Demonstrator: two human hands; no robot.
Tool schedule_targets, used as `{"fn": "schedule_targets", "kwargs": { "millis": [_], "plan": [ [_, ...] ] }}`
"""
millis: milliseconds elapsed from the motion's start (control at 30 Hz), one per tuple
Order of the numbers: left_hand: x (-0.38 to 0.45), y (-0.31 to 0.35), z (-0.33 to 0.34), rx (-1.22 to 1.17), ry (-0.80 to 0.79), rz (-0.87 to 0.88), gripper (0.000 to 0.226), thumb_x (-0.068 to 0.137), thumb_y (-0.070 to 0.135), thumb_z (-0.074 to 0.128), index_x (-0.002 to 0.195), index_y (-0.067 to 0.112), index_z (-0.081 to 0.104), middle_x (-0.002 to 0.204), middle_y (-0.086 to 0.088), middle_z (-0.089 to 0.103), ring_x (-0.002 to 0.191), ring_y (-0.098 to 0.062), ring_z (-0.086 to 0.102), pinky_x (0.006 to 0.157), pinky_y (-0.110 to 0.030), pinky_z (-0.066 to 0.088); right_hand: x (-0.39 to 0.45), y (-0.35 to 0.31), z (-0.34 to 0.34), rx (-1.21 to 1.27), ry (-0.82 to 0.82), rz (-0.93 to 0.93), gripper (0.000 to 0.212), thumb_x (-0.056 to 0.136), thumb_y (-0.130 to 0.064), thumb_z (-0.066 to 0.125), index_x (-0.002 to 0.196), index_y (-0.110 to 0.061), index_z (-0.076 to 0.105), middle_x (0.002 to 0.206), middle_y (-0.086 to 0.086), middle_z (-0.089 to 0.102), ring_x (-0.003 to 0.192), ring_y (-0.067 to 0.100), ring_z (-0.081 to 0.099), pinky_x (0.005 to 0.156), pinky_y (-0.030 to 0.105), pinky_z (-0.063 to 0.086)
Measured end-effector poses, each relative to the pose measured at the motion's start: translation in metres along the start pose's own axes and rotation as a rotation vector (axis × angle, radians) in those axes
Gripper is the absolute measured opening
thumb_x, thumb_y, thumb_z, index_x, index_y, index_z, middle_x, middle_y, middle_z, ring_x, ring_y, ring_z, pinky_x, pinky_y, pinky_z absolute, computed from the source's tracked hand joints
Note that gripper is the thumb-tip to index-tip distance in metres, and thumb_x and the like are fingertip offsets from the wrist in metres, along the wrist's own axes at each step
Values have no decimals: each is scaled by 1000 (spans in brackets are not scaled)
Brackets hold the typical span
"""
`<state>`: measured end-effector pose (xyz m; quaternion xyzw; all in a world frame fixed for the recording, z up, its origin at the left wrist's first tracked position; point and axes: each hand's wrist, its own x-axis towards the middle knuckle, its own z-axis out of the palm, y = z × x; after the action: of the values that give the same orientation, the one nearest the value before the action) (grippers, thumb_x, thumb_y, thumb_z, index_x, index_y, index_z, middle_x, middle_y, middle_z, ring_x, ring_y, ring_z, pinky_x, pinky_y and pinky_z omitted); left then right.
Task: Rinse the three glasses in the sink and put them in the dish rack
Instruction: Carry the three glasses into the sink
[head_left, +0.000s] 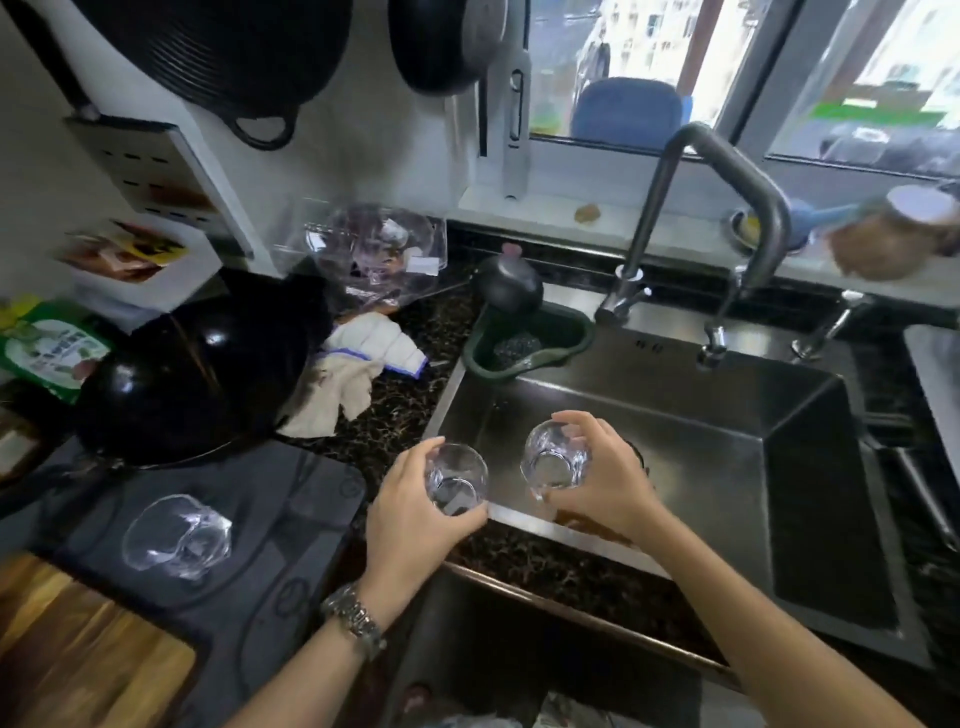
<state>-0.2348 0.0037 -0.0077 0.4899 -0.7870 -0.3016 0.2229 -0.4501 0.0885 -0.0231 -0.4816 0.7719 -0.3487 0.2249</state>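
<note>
My left hand (415, 512) grips a clear faceted glass (457, 480) over the sink's front left corner. My right hand (605, 480) holds a second clear glass (553, 460) just inside the dark steel sink (727, 415), above its front edge. A third glass (176, 535) stands alone on the black induction hob at the left. The grey faucet (722, 208) arches over the back of the sink, and no water is visible. A dark slatted rack (914, 467) lies along the sink's right side, partly cut off.
A black wok (192, 379) sits upside down on the hob behind the third glass, with cloths (358, 364) beside it. A green sponge holder (524, 345) hangs at the sink's back left corner. A wooden board (78, 654) is at the bottom left.
</note>
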Motion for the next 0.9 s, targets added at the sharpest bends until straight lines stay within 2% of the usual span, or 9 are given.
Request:
{"fn": "schedule_targets", "kwargs": {
  "millis": [133,233,300,467,567,667,800,900],
  "plan": [
    [14,30,36,6,-60,63,82,56,44,85,129,30,50,121,11,57,107,-10,57,89,-23,47,-14,38,-38,22,74,65,76,53,-26,83,122,-35,50,111,-9,54,104,10,58,87,33,52],
    [22,50,60,7,-108,125,82,57,43,87,129,29,50,120,10,57,107,-9,57,91,-23,47,-26,61,-60,27,115,108,76,54,-31,84,123,-31,51,111,-8,54,104,10,57,84,28,51],
    [27,60,75,-2,-155,155,82,58,41,88,129,28,50,119,9,57,107,-10,57,91,-24,47,-32,75,-70,14,140,159,76,55,-28,85,123,-32,50,112,-8,54,104,9,57,84,27,51],
    [46,82,111,-6,-297,214,82,59,37,89,131,25,50,121,9,56,106,-6,54,87,-15,41,-39,101,-85,25,207,300,76,56,-28,86,123,-34,49,113,-10,54,103,7,56,83,22,48],
    [61,86,135,-42,-388,244,82,60,37,88,131,26,49,121,13,54,109,-4,53,90,-17,44,-39,112,-88,23,231,364,79,56,-32,89,124,-32,49,112,-11,53,102,4,55,86,22,50],
    [76,88,163,-38,-482,290,79,59,36,86,128,27,50,117,16,53,108,-6,56,89,-18,46,-40,124,-88,14,257,466,82,56,-30,88,127,-28,48,114,-7,53,106,9,56,90,27,50],
    [85,100,198,-47,-564,345,84,51,63,68,124,24,53,116,11,56,104,-7,57,88,-23,50,-42,144,-91,-10,285,600,83,56,-37,89,127,-29,47,116,-8,52,106,8,53,84,23,45],
    [88,107,225,-56,-624,354,78,52,61,68,120,25,53,113,10,56,103,-10,58,91,-29,51,-45,158,-94,-34,309,682,85,56,-39,89,129,-30,45,122,-6,52,111,13,54,87,27,48]
  ]
}}
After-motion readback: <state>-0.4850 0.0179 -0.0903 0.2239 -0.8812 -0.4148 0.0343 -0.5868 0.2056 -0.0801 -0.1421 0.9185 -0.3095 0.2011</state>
